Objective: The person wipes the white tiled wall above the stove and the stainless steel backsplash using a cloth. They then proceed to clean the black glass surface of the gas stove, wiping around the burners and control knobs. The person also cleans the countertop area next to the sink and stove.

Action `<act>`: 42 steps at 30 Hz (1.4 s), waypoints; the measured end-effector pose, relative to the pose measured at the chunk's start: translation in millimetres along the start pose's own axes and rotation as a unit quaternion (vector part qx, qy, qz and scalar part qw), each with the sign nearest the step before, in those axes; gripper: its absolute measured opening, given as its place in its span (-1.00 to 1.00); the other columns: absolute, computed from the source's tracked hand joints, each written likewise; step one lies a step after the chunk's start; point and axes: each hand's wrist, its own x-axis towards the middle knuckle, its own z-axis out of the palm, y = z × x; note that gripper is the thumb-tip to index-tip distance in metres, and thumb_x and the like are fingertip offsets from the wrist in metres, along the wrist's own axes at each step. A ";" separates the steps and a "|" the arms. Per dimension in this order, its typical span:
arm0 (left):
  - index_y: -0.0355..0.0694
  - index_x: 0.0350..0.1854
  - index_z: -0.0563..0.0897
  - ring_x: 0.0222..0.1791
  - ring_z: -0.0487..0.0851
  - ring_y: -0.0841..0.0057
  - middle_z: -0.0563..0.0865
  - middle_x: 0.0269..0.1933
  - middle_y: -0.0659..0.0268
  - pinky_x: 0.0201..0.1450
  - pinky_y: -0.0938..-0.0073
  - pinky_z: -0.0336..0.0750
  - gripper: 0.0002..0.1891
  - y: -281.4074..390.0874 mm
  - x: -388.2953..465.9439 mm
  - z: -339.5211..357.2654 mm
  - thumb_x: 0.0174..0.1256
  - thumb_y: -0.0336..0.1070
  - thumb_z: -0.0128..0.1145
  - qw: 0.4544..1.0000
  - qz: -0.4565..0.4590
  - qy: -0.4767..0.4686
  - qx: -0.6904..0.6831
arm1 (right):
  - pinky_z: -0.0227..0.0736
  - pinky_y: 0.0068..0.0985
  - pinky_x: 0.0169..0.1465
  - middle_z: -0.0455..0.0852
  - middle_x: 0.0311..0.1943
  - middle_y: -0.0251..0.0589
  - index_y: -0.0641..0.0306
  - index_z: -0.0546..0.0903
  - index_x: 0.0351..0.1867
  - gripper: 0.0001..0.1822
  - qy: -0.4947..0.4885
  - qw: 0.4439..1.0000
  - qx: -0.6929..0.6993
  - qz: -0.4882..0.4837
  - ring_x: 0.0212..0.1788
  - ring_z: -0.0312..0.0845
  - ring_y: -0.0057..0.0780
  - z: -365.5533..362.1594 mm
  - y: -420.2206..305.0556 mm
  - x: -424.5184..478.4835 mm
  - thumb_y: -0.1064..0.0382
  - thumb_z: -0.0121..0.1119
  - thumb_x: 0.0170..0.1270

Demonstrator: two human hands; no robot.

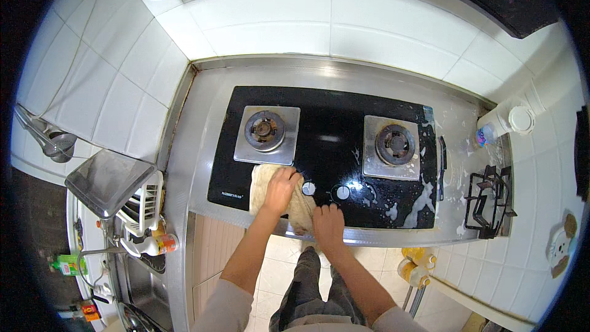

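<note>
A beige cloth (264, 180) lies bunched over the front left of a black glass gas cooktop (329, 101), hanging past its front edge. My left hand (279, 190) grips it just below the left burner (264, 131). My right hand (328, 223) is curled at the cooktop's front edge, holding the cloth's right side. Two round control knobs sit close by, the left knob (308, 188) beside the cloth and the right knob (343, 192) above my right hand. White foam (421, 203) and droplets cover the glass around the right burner (395, 144). Both burners lack pan supports.
Black pan supports (489, 200) rest on the steel counter (318, 72) at right, near a white-lidded container (522, 120). At left are a dish rack (150, 203), a spray bottle (154, 244) and a sink (150, 290). Oil bottles (415, 267) stand low at right.
</note>
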 end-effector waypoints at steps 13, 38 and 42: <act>-0.33 -0.16 0.59 0.01 0.51 0.08 0.56 -0.06 0.05 0.11 0.17 0.43 -0.76 13.1 -50.1 -10.3 0.09 -0.46 0.17 0.990 -0.066 -0.014 -0.122 | 0.52 -0.20 -0.33 0.53 -0.33 -0.13 0.16 0.48 -0.29 -0.87 -0.050 0.969 0.152 0.187 -0.34 0.61 -0.08 3.8 16.8 -20.2 0.28 0.19 0.19; -0.34 -0.20 0.57 -0.20 0.58 0.12 0.53 -0.17 0.08 -0.15 0.27 0.51 -0.80 57.2 -47.8 7.3 0.13 -0.46 0.25 0.925 -0.284 0.087 -0.235 | 0.39 -0.21 0.02 0.58 -0.17 -0.04 0.30 0.62 -0.09 -0.75 0.147 0.938 0.304 0.076 -0.06 0.48 -0.04 38.4 28.4 79.2 0.30 0.21 0.22; -0.32 -0.24 0.59 -0.14 0.59 0.10 0.55 -0.11 0.09 -0.13 0.24 0.52 -0.82 51.5 -68.4 2.6 0.07 -0.54 0.18 0.939 -0.215 0.076 -0.256 | 0.39 -0.19 0.08 0.58 -0.10 0.01 0.34 0.58 -0.08 -0.78 0.205 0.929 0.293 0.093 -0.01 0.47 0.00 32.2 12.4 43.1 0.36 0.12 0.27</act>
